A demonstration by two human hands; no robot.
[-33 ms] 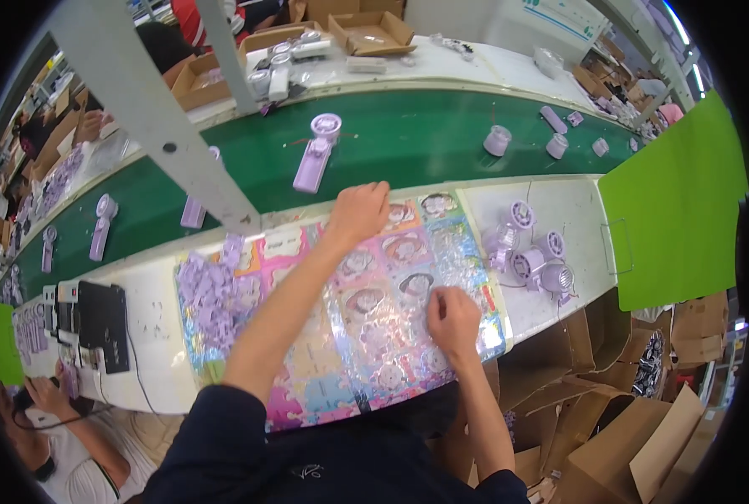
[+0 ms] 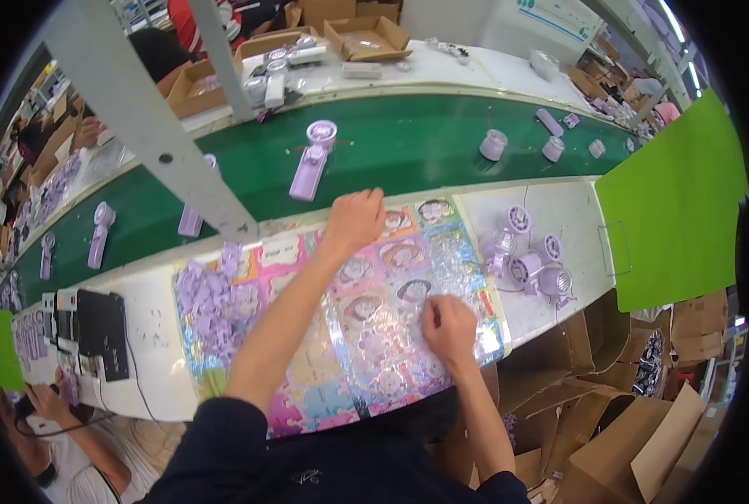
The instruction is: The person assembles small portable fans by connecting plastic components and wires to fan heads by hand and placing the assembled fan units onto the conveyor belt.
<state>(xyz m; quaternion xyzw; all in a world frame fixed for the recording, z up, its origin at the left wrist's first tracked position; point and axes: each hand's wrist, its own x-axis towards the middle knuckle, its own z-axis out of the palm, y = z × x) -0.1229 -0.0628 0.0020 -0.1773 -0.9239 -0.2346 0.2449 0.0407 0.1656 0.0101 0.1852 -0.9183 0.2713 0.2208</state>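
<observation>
My left hand [image 2: 356,220] rests at the far edge of a colourful, shiny printed mat [image 2: 320,367], its fingers curled in and no object showing. Lower on the mat's right side, my right hand [image 2: 452,329] is loosely closed, with nothing visible in it. Small lilac plastic pieces lie in a pile [image 2: 210,304] on the mat's left part. Several round lilac fan heads [image 2: 525,269] with thin wires stand on the white table right of the mat. Beyond my left hand, a lilac handheld fan [image 2: 309,172] lies on a green conveyor belt [image 2: 408,143].
More lilac fans and a cup-shaped part [image 2: 493,146] lie along the belt. A grey metal post [image 2: 164,155] rises left of my arm. Black device [image 2: 103,332] at left, near a co-worker's hand [image 2: 48,401]. Green panel [image 2: 677,202] and cardboard boxes [image 2: 618,445] stand right.
The view has shifted slightly, so the belt and the fans on it sit a little lower and further left. Both hands keep nearly the same pose and place on the mat.
</observation>
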